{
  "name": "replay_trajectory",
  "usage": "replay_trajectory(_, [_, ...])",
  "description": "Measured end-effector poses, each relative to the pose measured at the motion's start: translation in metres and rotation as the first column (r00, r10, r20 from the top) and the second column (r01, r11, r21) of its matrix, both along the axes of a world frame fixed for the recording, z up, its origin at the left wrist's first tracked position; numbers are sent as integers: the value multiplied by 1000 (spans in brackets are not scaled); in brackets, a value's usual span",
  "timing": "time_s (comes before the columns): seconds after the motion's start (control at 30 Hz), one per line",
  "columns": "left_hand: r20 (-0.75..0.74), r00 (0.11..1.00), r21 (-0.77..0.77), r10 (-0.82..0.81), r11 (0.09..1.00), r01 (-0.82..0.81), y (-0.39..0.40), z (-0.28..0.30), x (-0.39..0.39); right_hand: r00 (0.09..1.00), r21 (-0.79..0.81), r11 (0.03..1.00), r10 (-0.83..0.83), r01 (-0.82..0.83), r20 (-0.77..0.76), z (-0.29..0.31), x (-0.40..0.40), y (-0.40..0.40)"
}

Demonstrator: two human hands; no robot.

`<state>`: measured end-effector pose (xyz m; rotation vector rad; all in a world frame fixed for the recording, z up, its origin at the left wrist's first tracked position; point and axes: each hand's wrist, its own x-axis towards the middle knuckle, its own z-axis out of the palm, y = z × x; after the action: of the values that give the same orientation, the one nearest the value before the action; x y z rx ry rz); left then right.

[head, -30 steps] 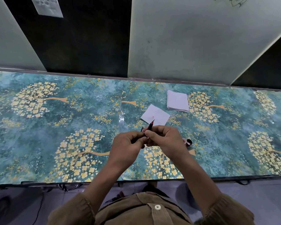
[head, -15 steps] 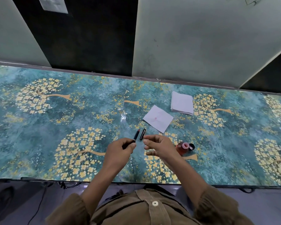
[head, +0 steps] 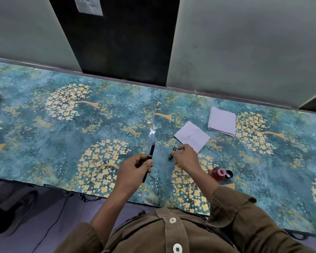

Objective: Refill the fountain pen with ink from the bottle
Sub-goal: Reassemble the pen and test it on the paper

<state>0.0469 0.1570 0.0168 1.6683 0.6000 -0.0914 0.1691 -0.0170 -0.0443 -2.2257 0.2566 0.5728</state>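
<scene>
Your left hand (head: 135,166) is curling its fingers around the black fountain pen (head: 150,157), gripping the barrel at mid-length so that the red-tipped nib end is pointing toward the far side of the table (head: 62,147). The pen is being held above the surface, tilted slightly.

Your right hand (head: 185,157) is reaching down to the pen cap (head: 172,153), which is lying on the table just to the right of the pen. The thumb and fingertips are pinching together at the cap's far end; whether they are actually gripping it cannot be told.

The ink bottle (head: 217,173) is standing uncapped on the table to the near right of your right hand, with its pink mouth showing. Its black lid (head: 229,174) is lying just beside it on the right.

A single paper sheet (head: 192,136) carrying a faint red mark is lying just beyond your right hand, and a stack of paper (head: 222,121) is sitting farther right.
</scene>
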Motion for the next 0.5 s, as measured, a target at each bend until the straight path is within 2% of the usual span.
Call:
replay_trajectory(0.1, [18,1000,3,7,1000,-7,0,6,2,968,-234,948,239,-216,75,-2,9,10])
replay_trajectory(0.2, [47,999,19,13,1000,-14,0,11,6,925,-305,896,367,-322,103,-5,12,14])
replay_trajectory(0.33, [77,997,10,31,999,-32,-4,14,11,907,-282,879,417,-386,58,-9,10,5])
replay_trajectory(0.4, [101,994,-7,44,999,-43,-6,19,15,939,-224,918,343,-327,37,-4,13,1])
replay_trajectory(0.43, [104,993,-19,50,999,-48,-9,21,16,954,-175,940,301,-294,9,2,14,-1])
replay_trajectory(0.5, [107,993,-15,41,999,-40,-10,26,20,980,27,982,187,-186,-66,19,18,-2])
